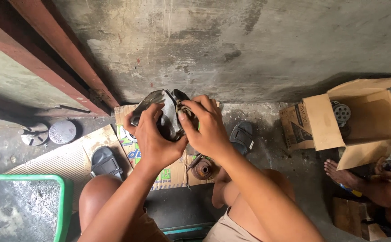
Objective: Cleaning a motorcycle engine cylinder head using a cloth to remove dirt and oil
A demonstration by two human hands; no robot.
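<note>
Left hand [153, 141]: closed around the left side of a dark metal part [168, 114], gripping it from below.
Right hand [206, 130]: fingers curled over the part's top right, pinching a grimy rag or wad there.
Part: held in the air between both hands, above the flattened cardboard [173, 172] on the floor, in front of the concrete wall.
Risk: the part looks heavy and greasy; a slack grip could drop it onto the sandalled feet or the rusty round piece [202, 169] below.
Cardboard box [361, 125]: open, tipped on its side, a round perforated metal disc [341, 112] at its mouth.
Green tray [63, 206]: holds grey, gritty matter.
Neighbour: another person's bare foot [339, 172] beside the box.
</note>
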